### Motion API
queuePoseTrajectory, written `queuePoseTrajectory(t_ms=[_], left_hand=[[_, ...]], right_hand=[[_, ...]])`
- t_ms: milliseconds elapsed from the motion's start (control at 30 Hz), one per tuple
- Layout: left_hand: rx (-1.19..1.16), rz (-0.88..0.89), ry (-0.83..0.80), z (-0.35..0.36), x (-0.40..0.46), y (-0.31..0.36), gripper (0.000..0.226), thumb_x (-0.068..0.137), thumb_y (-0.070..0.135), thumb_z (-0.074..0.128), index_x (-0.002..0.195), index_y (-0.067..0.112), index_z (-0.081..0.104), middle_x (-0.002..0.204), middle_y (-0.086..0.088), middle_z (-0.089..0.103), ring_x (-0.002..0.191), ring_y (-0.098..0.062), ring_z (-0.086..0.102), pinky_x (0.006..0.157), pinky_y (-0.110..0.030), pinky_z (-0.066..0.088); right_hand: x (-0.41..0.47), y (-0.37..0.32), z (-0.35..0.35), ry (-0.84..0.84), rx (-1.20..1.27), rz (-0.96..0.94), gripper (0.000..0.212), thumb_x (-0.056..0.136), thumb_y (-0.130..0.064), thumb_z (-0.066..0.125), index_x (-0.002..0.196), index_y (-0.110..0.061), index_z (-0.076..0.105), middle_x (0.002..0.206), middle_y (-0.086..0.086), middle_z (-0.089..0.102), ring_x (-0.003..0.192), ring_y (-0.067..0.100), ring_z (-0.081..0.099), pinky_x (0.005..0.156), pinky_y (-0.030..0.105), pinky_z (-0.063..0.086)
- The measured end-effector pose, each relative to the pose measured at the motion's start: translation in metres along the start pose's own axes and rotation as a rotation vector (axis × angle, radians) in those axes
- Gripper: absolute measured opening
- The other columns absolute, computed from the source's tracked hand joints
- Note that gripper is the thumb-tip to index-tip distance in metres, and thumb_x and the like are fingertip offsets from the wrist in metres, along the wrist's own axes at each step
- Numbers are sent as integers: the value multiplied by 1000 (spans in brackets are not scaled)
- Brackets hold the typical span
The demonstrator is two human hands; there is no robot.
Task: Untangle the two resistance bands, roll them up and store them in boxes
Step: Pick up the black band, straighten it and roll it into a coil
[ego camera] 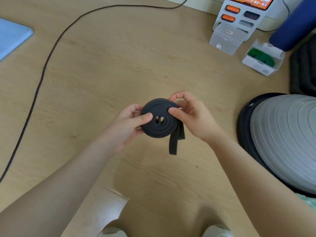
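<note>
matt black rubber band [159, 118], pale wood-grain floor [106, 69], clear plastic boxes [225, 41].

An exercise room or home gym corner: pale wood-look floor [106, 69], a grey ribbed balance trainer dome [283, 139], a clear box [264, 57] holding a rolled green resistance band [260, 56], a blue mat [12, 38], a black cable [44, 65] trailing across

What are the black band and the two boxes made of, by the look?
Black band: matte, likely rubber or latex; it coils and its tail hangs limp. Empty box: frosted translucent plastic, probably; floor shows faintly through. Box with green band: clear glossy plastic; contents visible.
</note>
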State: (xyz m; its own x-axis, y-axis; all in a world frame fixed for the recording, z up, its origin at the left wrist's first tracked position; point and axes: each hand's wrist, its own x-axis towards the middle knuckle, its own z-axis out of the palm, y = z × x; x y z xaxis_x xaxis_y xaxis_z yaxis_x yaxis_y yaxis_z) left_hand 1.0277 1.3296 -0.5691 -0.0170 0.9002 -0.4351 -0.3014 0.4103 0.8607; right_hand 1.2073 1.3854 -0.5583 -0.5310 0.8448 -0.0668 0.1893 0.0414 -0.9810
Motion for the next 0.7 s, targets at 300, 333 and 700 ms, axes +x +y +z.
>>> queuePoseTrajectory(t_ms=[300,333,700], left_hand=[[691,-7,-270,3,4,2,21,76,13,74,92,13,59,95,-7,72,91,-22,67,90,-41,50],[676,31,-246,2,5,2,19,76,12,74,89,13,60,92,-8,72,87,-24,68,88,-42,50],[398,164,54,-2,6,-3,17,86,8,62,91,24,62,89,9,71,81,-7,65,72,-21,49]], right_hand=[[-7,5,3,-340,-535,-53,18,88,-15,59,102,-25,53,84,-3,66,68,10,56,67,27,45],[-7,6,2,-276,-443,-29,22,87,-16,61,97,-32,49,84,-1,68,70,14,60,68,31,48],[-6,18,-4,-45,-336,14,24,90,-19,58,95,-36,41,80,-3,66,72,19,62,70,35,51]])
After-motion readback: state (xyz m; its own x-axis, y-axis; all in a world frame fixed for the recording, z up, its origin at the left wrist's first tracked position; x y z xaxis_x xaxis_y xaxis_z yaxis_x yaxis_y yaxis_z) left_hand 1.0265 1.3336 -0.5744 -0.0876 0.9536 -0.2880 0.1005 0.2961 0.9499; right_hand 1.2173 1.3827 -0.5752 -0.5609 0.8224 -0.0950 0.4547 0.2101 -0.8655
